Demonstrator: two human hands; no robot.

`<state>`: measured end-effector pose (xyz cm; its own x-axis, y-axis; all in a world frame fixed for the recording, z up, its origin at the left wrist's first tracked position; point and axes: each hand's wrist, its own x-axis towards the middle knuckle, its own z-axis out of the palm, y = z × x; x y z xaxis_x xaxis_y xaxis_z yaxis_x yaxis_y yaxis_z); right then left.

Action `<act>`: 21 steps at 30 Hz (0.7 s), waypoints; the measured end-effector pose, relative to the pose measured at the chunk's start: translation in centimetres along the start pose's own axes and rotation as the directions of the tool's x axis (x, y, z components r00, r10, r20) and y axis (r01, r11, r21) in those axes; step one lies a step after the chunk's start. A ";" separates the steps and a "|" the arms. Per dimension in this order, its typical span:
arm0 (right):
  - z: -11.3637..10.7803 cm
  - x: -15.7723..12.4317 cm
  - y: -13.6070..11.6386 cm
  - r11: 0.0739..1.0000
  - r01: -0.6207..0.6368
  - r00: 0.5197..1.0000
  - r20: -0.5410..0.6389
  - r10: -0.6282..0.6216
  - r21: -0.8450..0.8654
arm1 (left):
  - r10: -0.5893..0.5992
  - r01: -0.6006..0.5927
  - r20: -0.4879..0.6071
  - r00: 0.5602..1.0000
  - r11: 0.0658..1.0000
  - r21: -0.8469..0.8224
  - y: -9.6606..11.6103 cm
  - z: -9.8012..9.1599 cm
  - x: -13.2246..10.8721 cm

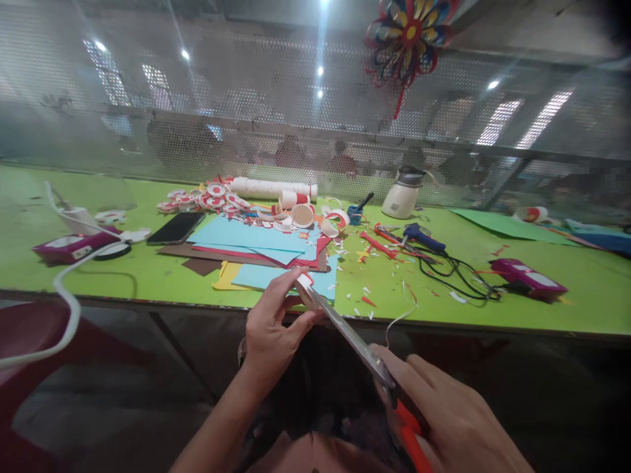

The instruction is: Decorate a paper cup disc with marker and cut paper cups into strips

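Observation:
My left hand [273,325] pinches a small red-and-white paper piece [304,282] just in front of the table's near edge. My right hand [456,414] grips scissors [355,338] with orange-red handles; their long blades reach up-left and meet the paper piece at the left fingertips. Both hands hover over my lap, below the green table [148,279]. A stack of coloured paper sheets [256,246], blue on top, lies just beyond the hands.
Cut paper cups and red-white discs [217,197], a white tube [273,188], a phone [176,228], a blue glue gun [424,238] with black cord, pink boxes [527,277], a white jug [404,194] and scraps lie on the table. A mesh wall stands behind; a paper pinwheel [409,36] hangs above.

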<state>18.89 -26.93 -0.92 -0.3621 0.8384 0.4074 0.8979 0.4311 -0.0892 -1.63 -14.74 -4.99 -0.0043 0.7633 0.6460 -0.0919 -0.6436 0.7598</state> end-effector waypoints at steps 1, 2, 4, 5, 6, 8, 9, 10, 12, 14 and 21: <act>0.1 0.0 0.1 1.000 0.016 1.000 -0.010 -0.016 -0.018 | -0.002 0.002 -0.003 1.000 1.000 0.004 0.0 0.0 0.0; 0.2 0.0 0.1 0.999 0.027 1.000 -0.015 -0.028 -0.036 | -0.002 0.002 -0.008 1.000 1.000 0.008 0.0 -0.1 0.0; 0.3 0.0 0.1 0.997 0.036 0.999 -0.016 -0.037 -0.063 | 0.002 -0.002 -0.018 1.000 1.000 0.014 -0.1 -0.1 -0.1; 0.3 0.0 0.0 0.997 0.035 0.999 -0.008 -0.035 -0.070 | 0.007 -0.007 -0.021 1.000 1.000 0.016 -0.1 -0.1 -0.1; 0.3 0.0 0.0 0.997 0.031 1.000 0.005 -0.031 -0.075 | 0.013 -0.012 -0.023 1.000 1.000 0.017 -0.2 -0.1 -0.1; 0.3 -0.1 -0.1 0.997 0.019 0.999 0.033 -0.017 -0.080 | 0.022 -0.022 -0.023 0.999 1.000 0.021 -0.2 -0.1 -0.1; 0.3 -0.1 -0.1 0.997 0.015 0.999 0.045 -0.011 -0.082 | 0.024 -0.024 -0.021 0.999 0.999 0.022 -0.2 -0.1 -0.1; 0.3 -0.2 -0.2 0.996 0.009 0.998 0.056 -0.004 -0.086 | 0.025 -0.024 -0.020 1.000 0.999 0.022 -0.2 -0.1 -0.1; 0.3 -0.3 -0.1 0.995 0.002 0.997 0.075 0.005 -0.097 | 0.025 -0.025 -0.015 1.000 1.000 0.017 -0.2 -0.1 -0.1; 0.4 -0.4 0.0 0.994 0.004 0.997 0.076 0.004 -0.106 | 0.023 -0.023 -0.012 1.000 1.000 0.007 -0.2 0.0 0.0; 0.3 -0.3 0.1 0.995 -0.002 0.999 0.045 0.007 -0.101 | 0.000 0.000 -0.015 1.000 1.000 0.011 -0.2 0.2 0.0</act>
<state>18.97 -27.00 -1.34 -0.3666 0.8556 0.3656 0.9195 0.3930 0.0023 -1.39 -14.67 -5.15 -0.0193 0.7638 0.6452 -0.0806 -0.6444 0.7605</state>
